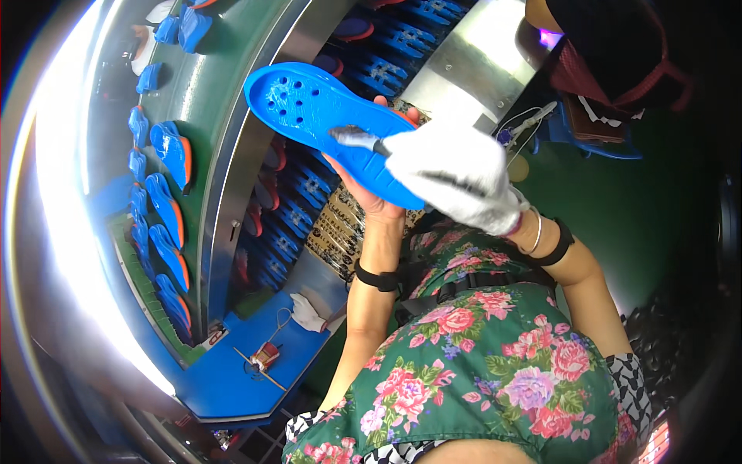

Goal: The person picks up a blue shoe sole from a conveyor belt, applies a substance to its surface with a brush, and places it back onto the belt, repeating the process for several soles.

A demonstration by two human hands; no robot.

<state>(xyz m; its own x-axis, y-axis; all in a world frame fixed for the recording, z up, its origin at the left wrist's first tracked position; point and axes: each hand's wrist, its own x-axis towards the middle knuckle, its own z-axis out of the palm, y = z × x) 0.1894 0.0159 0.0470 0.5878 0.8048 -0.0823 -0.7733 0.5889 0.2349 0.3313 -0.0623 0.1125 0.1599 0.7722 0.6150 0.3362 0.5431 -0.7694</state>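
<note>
Item: blue shoe sole [325, 116], perforated near the toe, orange edge showing at one side. We are holding it raised in front of the chest, tilted, toe pointing up and left, well above the worktop [232, 379].

Left hand [363, 189]: bare, cupping the sole from beneath, fingers wrapping its far edge.

Right hand [456, 174]: wearing a white glove, clenching around a small brush [357, 139] whose grey tip is touching the sole's upper face.

Surroundings: we are facing a green conveyor belt [209, 85] carrying a row of blue soles with orange sides [170, 151]. Beside it, behind a metal rail, a second lane [301, 193] is holding more blue pieces, dimly lit. On the blue worktop at lower left are lying a white cloth [309, 313], a small red item [265, 356] and a thin stick [259, 370]. A floral apron [479, 363] is covering our lap.
</note>
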